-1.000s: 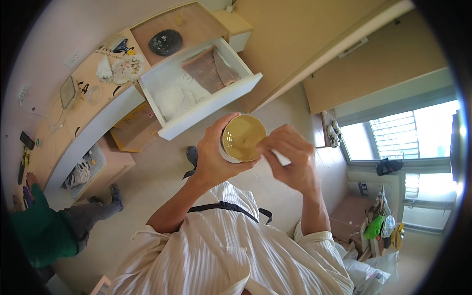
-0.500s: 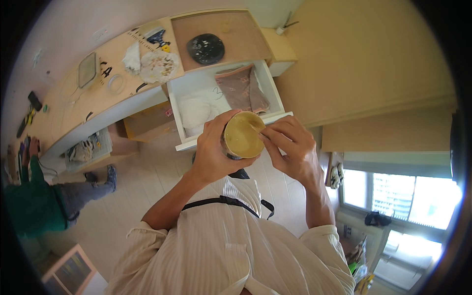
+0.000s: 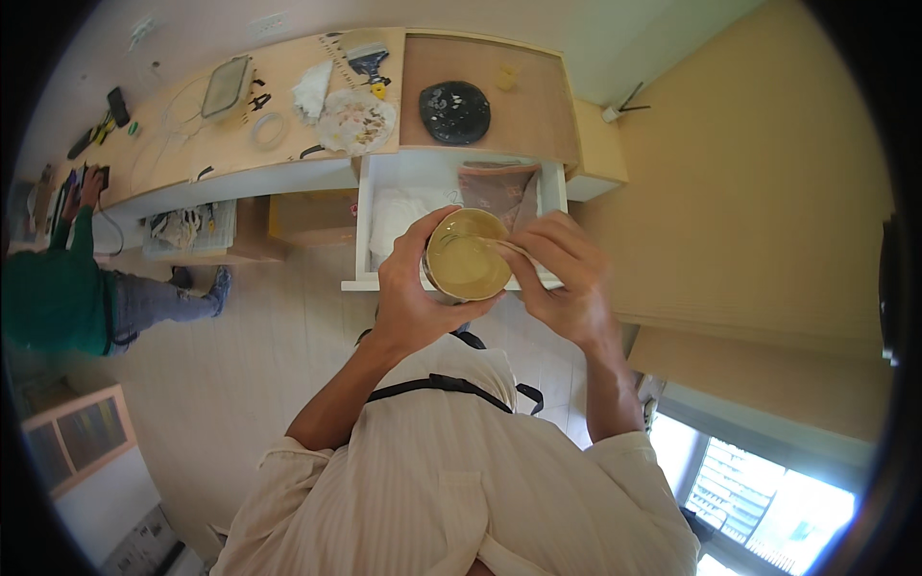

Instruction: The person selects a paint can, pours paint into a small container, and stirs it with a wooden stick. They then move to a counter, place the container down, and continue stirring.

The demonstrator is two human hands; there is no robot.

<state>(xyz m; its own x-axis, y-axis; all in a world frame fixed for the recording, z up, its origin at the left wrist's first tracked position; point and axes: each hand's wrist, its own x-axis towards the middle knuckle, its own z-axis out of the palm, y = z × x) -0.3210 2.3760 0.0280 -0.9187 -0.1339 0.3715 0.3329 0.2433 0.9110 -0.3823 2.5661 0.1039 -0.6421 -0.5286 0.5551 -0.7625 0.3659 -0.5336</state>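
Observation:
My left hand (image 3: 408,293) is wrapped round a round cup (image 3: 463,261) with a yellowish inside, its open top facing up. A pale, shallow layer that looks like liquid or paste lies at the bottom. My right hand (image 3: 567,274) is closed in a pinch on a thin, light stick (image 3: 495,242). The stick reaches over the cup's right rim and its tip is inside. Behind my hands a white drawer (image 3: 363,235) is pulled out. In it lie a folded brown cloth (image 3: 499,187) and a white, crumpled bundle (image 3: 394,213).
On the worktop are a black round dish (image 3: 454,112), a messy plastic-covered plate (image 3: 355,123), a scraper (image 3: 367,63), a tape roll (image 3: 269,131) and a rectangular tray (image 3: 227,88). A person in green (image 3: 58,298) works at the far left. A wooden panel (image 3: 740,192) stands at the right.
My view has turned, so the worktop, drawer and other person appear shifted. Both hands keep their hold, and the stick now lies further across the cup's mouth.

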